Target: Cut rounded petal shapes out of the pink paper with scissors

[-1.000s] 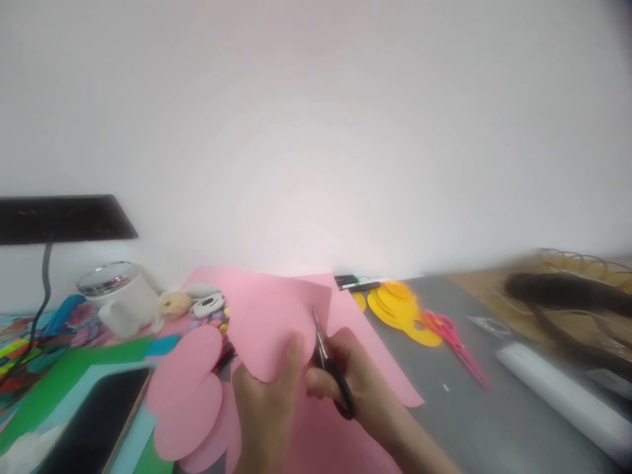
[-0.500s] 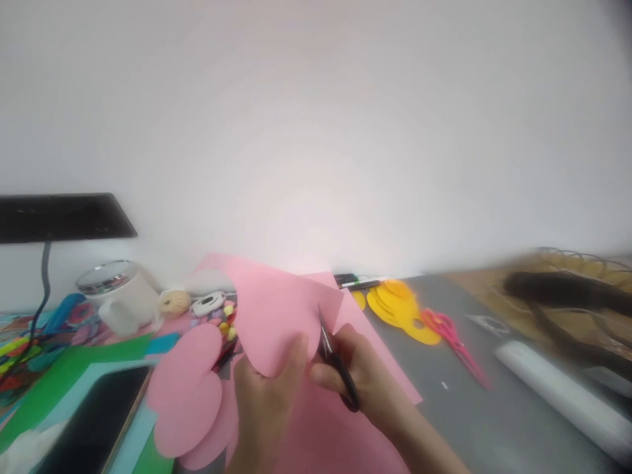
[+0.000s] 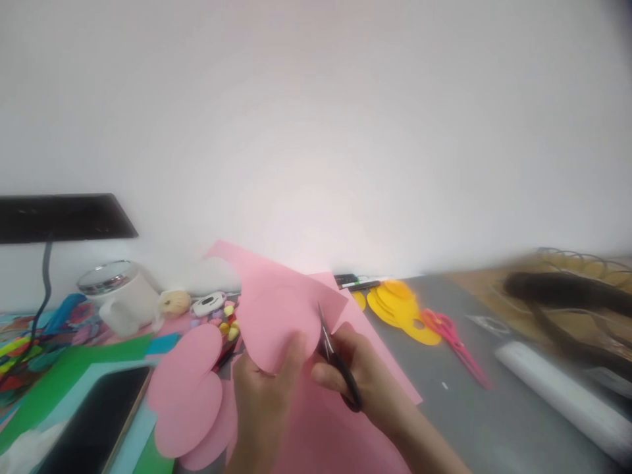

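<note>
The plain white wall (image 3: 316,131) rises before me, and against it runs the grey tabletop (image 3: 494,434). Flat on that lies a large pink paper sheet (image 3: 345,438). Above it I see a smaller pink paper piece with a rounded lower edge (image 3: 279,309), tilted up, pinched by the left hand (image 3: 266,395) with the thumb on its near face. The dark, flat smartphone (image 3: 93,421) lies further left, and beside it overlap pink paper ovals (image 3: 187,411). The right hand (image 3: 363,368) grips black-handled metal scissors (image 3: 338,361), their blades pointing up at the piece's right side. Beyond the ovals stands a white mug (image 3: 128,306); over to the right, yellow paper rounds (image 3: 392,306) touch pink-handled scissors (image 3: 454,339). Near those rests a tiny white scrap (image 3: 445,386).
</note>
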{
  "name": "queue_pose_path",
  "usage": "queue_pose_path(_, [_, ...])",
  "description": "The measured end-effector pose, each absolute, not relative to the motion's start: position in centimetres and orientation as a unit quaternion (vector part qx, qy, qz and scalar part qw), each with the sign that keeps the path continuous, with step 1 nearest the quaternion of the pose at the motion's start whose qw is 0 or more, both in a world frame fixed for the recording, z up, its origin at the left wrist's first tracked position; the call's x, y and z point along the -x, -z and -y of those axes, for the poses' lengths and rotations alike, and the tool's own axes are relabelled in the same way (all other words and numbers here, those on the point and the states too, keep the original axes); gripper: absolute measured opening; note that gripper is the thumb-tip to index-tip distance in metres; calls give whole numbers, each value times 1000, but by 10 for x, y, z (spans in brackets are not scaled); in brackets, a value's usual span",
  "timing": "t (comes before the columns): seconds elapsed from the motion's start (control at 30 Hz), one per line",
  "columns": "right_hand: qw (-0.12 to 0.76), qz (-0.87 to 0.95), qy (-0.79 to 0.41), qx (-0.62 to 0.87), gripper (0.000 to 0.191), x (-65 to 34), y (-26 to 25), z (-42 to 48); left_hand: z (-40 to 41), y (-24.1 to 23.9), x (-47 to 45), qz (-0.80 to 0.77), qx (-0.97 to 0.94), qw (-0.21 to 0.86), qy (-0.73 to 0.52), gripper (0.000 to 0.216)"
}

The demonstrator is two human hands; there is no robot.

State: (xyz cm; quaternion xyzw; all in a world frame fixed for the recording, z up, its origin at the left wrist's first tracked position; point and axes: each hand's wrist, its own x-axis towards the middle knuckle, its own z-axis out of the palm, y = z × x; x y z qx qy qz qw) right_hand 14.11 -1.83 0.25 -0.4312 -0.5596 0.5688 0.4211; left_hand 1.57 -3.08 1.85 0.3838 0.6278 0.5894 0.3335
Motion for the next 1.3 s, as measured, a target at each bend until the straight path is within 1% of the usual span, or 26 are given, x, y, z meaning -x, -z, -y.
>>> queue_pose_path(0.33, [428, 554, -563, 440, 43, -141, -1, 19, 32, -24, -18, -633, -378, 329, -590, 30])
queue_pose_path(0.57, [426, 533, -563, 466, 35, -140, 2, 19, 32, -25, -18, -630, -375, 326, -597, 32])
queue_pose_path(0.93, [427, 516, -586, 457, 19, -138, -4, 21, 32, -22, -18, -637, -365, 332, -592, 33])
queue_pose_path(1.3, [439, 496, -608, 438, 16, -138, -4, 20, 31, -18, -17, -631, -364, 321, -606, 35])
